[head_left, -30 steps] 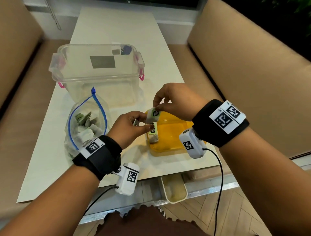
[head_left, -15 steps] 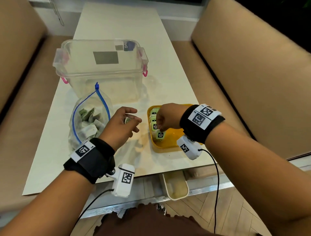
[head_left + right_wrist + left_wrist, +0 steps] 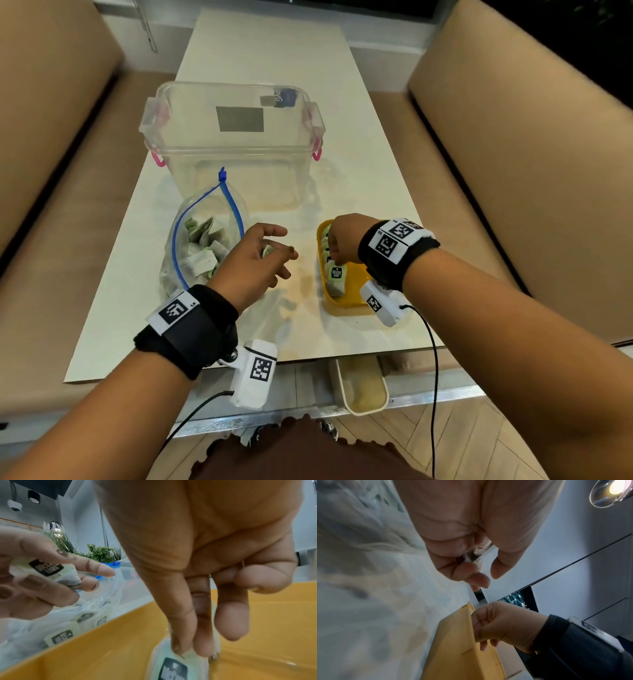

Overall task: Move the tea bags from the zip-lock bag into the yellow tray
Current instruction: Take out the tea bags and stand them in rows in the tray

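While my right hand (image 3: 342, 240) reaches down into the yellow tray (image 3: 356, 298), its fingertips (image 3: 181, 649) pinch the top edge of a tea bag (image 3: 336, 275) and stand it at the near end of the row of bags lined up along the tray's left wall; I judge I hold it by the top so it goes in upright beside the others and the row stays tidy. Just to the left, my left hand (image 3: 255, 262) hovers above the table (image 3: 359, 192) between tray and zip-lock bag (image 3: 202, 246), gripping a spare tea bag (image 3: 46, 569) against the palm with the lower fingers while the forefinger and thumb stretch out loosely; keeping one ready there should let me pass it across quickly once the right hand is free. More tea bags (image 3: 202, 260) lie heaped inside the zip-lock bag, whose blue-edged mouth gapes open toward me, so the job looks only partly done. Beyond the bag stands a clear plastic tub (image 3: 233, 137) with pink clips, apparently empty apart from labels on its wall. Everything rests on a pale, glossy table, faintly stained near the tray, with tan padded benches (image 3: 534, 171) running along both sides. Under the table's near edge a small cream bin (image 3: 359, 387) shows, and below it a herringbone wood floor (image 3: 479, 442). From my right wrist I can also make out green potted plants (image 3: 101, 553) against a white wall beyond the table.
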`<state>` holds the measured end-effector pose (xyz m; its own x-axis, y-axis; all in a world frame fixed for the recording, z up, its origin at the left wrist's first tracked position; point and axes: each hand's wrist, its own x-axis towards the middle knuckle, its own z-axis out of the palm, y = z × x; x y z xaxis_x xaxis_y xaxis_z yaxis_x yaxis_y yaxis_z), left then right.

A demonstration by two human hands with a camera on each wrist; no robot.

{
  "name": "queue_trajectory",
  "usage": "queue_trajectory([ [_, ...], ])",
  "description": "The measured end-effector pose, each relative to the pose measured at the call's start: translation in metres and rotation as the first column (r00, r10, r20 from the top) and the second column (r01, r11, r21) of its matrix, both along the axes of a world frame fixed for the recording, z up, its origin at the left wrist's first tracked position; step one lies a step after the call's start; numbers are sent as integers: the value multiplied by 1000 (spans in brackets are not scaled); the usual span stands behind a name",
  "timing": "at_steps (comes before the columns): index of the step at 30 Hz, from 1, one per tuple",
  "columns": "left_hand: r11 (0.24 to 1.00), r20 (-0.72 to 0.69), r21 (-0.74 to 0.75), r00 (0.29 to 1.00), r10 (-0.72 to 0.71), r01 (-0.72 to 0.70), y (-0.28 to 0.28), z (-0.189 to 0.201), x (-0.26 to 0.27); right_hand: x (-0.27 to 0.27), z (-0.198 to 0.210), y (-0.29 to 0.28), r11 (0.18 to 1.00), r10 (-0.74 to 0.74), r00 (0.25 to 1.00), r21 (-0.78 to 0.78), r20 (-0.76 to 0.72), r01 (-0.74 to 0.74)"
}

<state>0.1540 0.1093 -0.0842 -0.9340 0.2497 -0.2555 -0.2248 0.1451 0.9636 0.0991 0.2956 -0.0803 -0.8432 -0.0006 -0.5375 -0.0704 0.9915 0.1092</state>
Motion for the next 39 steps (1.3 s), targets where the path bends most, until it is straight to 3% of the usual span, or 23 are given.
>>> queue_trajectory([
  [3, 992, 122, 127, 993, 4, -20, 3, 5, 0, 9, 18, -2, 997, -11, 1000, -72, -17, 10],
  [6, 971, 214, 236, 977, -17, -34, 5, 8, -2, 16, 39, 2, 967, -43, 986, -253, -164, 0],
  [11, 951, 248, 309, 962, -114, 33, 14, 10, -5, 44, 75, -18, 787, 47, 954, -577, -296, -218],
  [15, 944, 242, 324, 959, -146, 62, 24, 16, -4, 53, 74, -29, 767, 60, 941, -588, -333, -257],
  [20, 943, 178, 304, 964, -195, 135, 28, 17, -4, 53, 70, -18, 763, -67, 935, -622, -347, -176],
  [22, 959, 121, 244, 977, -176, 142, 28, 13, -6, 51, 68, -9, 748, -152, 920, -650, -361, -132],
  [26, 989, -128, 14, 982, -142, 145, 26, -6, -8, 49, 63, 5, 695, -286, 901, -718, -327, -41],
  [28, 990, -176, -23, 975, -139, 137, 26, -10, -8, 49, 61, 8, 665, -319, 898, -746, -303, -16],
  [32, 994, -172, 9, 979, -107, 110, 29, -10, -9, 49, 58, 10, 673, -326, 897, -739, -300, -3],
  [39, 987, -182, -87, 972, -151, 137, 29, -17, -9, 48, 61, 20, 736, -281, 916, -677, -286, 15],
])
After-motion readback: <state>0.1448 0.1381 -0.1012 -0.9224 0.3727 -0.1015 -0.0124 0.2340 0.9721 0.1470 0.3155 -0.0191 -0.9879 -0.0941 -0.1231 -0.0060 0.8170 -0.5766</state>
